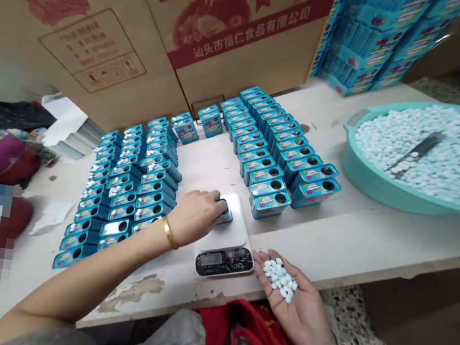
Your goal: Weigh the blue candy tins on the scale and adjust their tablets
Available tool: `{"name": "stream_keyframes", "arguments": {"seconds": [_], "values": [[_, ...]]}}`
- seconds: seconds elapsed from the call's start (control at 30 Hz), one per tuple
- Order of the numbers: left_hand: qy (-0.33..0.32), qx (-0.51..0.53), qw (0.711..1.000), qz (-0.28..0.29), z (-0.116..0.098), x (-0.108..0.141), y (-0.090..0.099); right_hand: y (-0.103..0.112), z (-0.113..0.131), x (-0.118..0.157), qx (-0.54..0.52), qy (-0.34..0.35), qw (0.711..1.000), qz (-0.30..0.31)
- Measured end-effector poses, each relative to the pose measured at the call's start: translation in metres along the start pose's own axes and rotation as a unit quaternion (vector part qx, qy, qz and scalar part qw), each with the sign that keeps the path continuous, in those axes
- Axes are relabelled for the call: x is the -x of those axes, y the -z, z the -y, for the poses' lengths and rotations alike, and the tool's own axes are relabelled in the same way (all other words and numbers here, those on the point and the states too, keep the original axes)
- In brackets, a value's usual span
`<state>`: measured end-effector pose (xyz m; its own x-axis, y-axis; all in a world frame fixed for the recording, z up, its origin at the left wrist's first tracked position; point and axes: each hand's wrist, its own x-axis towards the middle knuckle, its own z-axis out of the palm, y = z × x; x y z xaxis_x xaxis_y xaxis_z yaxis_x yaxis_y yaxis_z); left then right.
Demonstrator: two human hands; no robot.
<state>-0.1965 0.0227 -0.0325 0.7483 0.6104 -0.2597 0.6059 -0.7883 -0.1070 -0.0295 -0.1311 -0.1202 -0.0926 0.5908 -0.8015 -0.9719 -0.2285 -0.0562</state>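
Observation:
My left hand (pixel 196 213) has its fingers closed round a small blue candy tin (pixel 225 215) over the white platform of a kitchen scale (pixel 227 235). Most of that tin is hidden behind the fingers. The scale's dark panel faces me, its display reading too small to be sure of. Palm up by the table's front edge, my right hand (pixel 300 308) cradles a small heap of white and pale blue candies (pixel 280 278). Beyond the scale, to the right, two rows of blue tins (pixel 268 203) stand with their round holes upward.
On the left, several rows of blue tins (pixel 115 210) have white candies on many tops. A turquoise basin (pixel 366 177) full of candies, with a dark scoop (pixel 419 149), stands right. A big cardboard carton (pixel 248 44) and stacked wrapped tins (pixel 359 48) stand behind.

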Motion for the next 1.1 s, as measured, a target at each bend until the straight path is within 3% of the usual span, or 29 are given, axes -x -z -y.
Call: {"name": "stream_keyframes", "arguments": {"seconds": [0.07,0.13,0.23,0.33,0.43,0.5,0.6,0.83,1.1], "values": [[0.0,0.018,0.999,-0.027,-0.002,0.004,0.002,0.002,-0.002,0.003,0.007,-0.002,1.0,0.009],[-0.003,0.047,0.995,-0.089,-0.01,0.013,0.006,0.003,-0.005,0.005,0.012,-0.005,1.0,0.016],[-0.047,0.131,0.981,-0.135,-0.042,0.031,0.001,0.004,-0.008,0.006,0.014,-0.013,0.999,0.028],[-0.117,0.205,0.967,-0.093,-0.088,0.044,-0.022,0.005,-0.012,0.006,0.022,-0.034,0.999,0.033],[-0.1,0.194,0.971,-0.096,-0.126,0.043,-0.054,0.005,-0.016,0.006,0.037,-0.07,0.997,0.023],[-0.079,0.188,0.973,-0.106,-0.14,0.04,-0.07,0.005,-0.017,0.007,0.039,-0.077,0.996,0.012],[-0.07,0.193,0.972,-0.116,-0.145,0.036,-0.079,0.004,-0.019,0.008,0.038,-0.072,0.997,0.004],[-0.049,0.188,0.975,-0.107,-0.141,0.037,-0.081,0.0,-0.021,0.007,0.027,-0.079,0.996,-0.006],[-0.067,0.235,0.954,-0.171,-0.124,0.04,-0.081,-0.006,-0.024,-0.002,0.034,-0.064,0.997,0.007]]}}
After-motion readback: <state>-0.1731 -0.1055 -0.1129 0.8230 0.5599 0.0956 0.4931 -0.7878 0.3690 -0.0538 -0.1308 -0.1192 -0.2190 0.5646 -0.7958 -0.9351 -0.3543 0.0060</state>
